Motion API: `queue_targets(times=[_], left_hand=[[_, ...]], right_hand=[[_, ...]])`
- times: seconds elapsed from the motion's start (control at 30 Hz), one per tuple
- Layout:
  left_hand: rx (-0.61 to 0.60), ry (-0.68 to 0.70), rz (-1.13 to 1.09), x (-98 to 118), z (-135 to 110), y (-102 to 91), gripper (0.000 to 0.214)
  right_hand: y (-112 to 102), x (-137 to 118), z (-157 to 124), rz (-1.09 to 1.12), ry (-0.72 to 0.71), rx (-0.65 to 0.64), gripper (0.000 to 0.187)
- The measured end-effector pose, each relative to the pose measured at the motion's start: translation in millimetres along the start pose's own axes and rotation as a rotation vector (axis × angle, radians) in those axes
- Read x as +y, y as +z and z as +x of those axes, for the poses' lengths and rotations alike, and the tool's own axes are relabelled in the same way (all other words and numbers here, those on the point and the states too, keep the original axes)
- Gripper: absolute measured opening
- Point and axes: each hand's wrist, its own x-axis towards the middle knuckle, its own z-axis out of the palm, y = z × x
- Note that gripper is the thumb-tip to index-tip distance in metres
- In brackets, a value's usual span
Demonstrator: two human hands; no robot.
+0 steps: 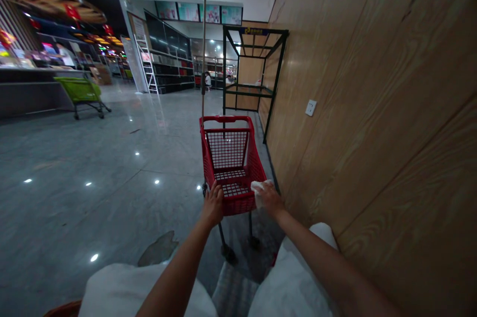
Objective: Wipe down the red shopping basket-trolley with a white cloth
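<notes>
A red plastic shopping cart point(238, 205) with a grid basket stands upright in front of me, its handle on the far side. My left hand point(213, 203) grips the near left corner of its rim. At the near right corner, my right hand point(271, 198) is closed on a white cloth point(257, 187), which touches the rim there. Part of the cloth hangs below the hand, and the fingers of that hand are partly hidden.
Close on my right runs a wood-panelled wall point(346, 83) with a socket point(310, 107). A dark metal rack point(276, 93) stands behind the cart. A thin pole point(203, 58) rises by the cart's handle. Farther left are a green cart point(79, 90) and a white ladder point(147, 66).
</notes>
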Motion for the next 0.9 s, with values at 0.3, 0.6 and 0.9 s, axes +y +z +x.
queue_targets(times=[0.3, 0.6, 0.9], left_hand=[[-0.022, 0.026, 0.056, 13.9, -2.5, 1.4, 0.053], [-0.032, 0.059, 0.029, -1.0, -6.8, -10.2, 0.057], [0.027, 0.024, -0.047, 19.7, -1.3, 14.1, 0.049]], right_hand=[[46.7, -117.5, 15.1, 0.051, 0.083, 0.063, 0.035], [-7.5, -10.6, 0.2, 0.023, 0.003, -0.047, 0.048], [41.5, -109.1, 4.3, 0.085, 0.08, 0.082, 0.046]])
